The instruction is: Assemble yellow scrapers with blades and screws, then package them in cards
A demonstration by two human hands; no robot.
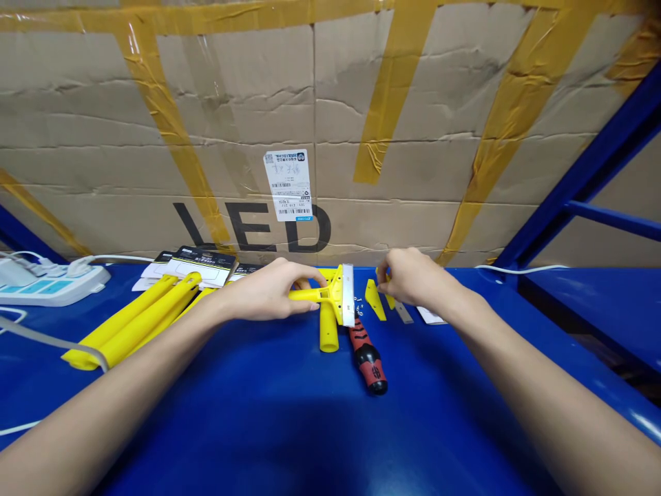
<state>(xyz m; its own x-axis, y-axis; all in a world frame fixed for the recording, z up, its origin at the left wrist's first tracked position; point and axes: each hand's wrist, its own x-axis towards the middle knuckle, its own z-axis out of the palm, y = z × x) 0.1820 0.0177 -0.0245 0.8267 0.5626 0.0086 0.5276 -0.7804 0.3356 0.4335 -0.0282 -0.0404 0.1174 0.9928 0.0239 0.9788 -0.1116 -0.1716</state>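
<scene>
My left hand [276,289] is closed around the short handle of a yellow scraper head [334,295], which has a silver blade [348,296] along its right edge. Beneath it, a yellow tube handle [329,331] lies on the blue table. My right hand [405,275] has its fingers pinched at a small yellow part; whether it is lifted off the table is unclear. Just left of those fingers is a flat yellow plate [374,300], with a grey blade strip [403,312] below them. Small screws [359,306] lie above the red and black screwdriver [368,358].
Yellow handles [139,317] and black-and-white cards [201,265] lie at the left, beside a white power strip [56,286] with cables. A large taped cardboard box [248,138] stands behind the blue table [310,427]. A blue metal frame [583,165] rises at the right.
</scene>
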